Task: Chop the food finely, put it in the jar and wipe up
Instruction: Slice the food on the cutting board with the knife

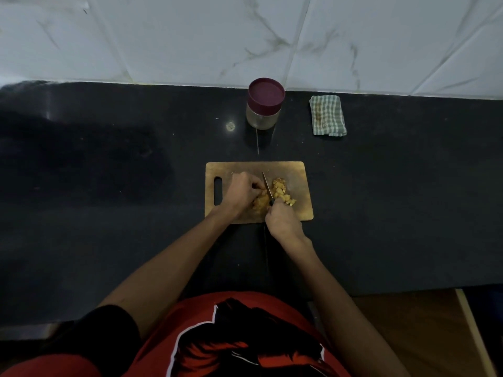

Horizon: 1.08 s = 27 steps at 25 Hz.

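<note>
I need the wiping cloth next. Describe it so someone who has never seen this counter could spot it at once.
Start at the dark stone counter under the white marble-tiled wall. Along the wall stands a clear jar with a maroon lid; just to its right lies the folded green-and-white checked cloth. It is the only fabric item there, flat and stained along its left side.

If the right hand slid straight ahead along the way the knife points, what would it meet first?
Probably the chopped food just beyond the right hand, then bare cutting board. The jar stands farther along that line; depth is unclear.
</note>
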Available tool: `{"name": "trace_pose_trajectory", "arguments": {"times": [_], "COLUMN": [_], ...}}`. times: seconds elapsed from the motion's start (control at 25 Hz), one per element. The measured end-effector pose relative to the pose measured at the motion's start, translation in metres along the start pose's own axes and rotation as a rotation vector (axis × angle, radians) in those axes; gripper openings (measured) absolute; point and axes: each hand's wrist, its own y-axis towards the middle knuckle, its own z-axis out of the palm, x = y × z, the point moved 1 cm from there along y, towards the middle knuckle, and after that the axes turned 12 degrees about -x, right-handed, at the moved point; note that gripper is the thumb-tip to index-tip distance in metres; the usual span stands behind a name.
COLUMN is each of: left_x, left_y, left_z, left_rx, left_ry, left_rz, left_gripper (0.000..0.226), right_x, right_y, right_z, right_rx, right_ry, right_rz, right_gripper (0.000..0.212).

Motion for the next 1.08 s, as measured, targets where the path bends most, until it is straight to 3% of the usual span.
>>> {"name": "trace_pose_trajectory", "arguments": {"times": [0.44,0.72,1.08], "left_x": [0.002,0.005,0.008], "left_y": [-0.004,-0.010,-0.008], "left_z": [0.001,-0.001,0.001], "left_rx": [-0.001,0.002,0.008], "left_ry": [-0.056,-0.040,-0.025], "left_rz": [-0.041,0.062,0.044], "left_gripper": [0.015,0.014,0.017], "right_x": [-0.026,-0.012,-0.022], "right_y": [-0.037,-0.024,-0.024], "right_z": [0.004,0.002,0.000], "right_rx": [0.023,0.013,-0.032], "right_ry": [0.004,0.027,0.194], "right_rz": [0.006,0.035,0.101], "right_gripper": [0.023,0.025,0.029]}}
